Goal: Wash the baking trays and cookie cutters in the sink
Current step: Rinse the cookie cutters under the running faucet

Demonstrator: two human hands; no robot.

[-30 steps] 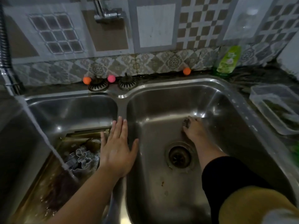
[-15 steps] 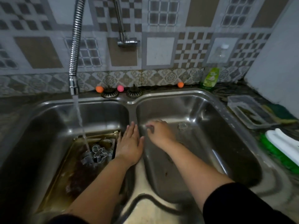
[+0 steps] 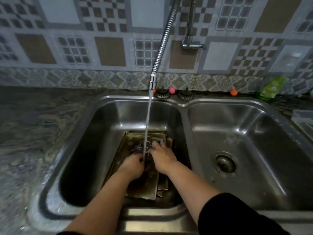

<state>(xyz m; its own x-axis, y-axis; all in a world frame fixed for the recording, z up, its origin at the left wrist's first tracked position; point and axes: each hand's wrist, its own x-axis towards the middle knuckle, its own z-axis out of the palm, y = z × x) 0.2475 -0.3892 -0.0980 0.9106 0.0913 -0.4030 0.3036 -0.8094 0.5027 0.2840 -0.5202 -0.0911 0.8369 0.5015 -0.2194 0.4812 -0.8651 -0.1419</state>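
while water runs in the head view, keep both hands low over the baking trays [image 3: 144,189] in the left basin: left hand [image 3: 131,164] and right hand [image 3: 162,156] curled at a cookie cutter [image 3: 149,145], grip unclear; rinse under the stream, turning slowly.

You're facing a tiled wall [image 3: 110,31], patterned w/ checks, grids & plain brown/white squares; an ornate border strip [image 3: 101,78] runs along its base. Below it a dark marbled countertop [image 3: 33,124] spreads to your left. A flexible chrome faucet hose [image 3: 164,39] hangs down from the top, water running; a second chrome fitting [image 3: 191,44] is fixed to the wall beside it. Light is dim, w/ glare on the steel. Edges are blurred.
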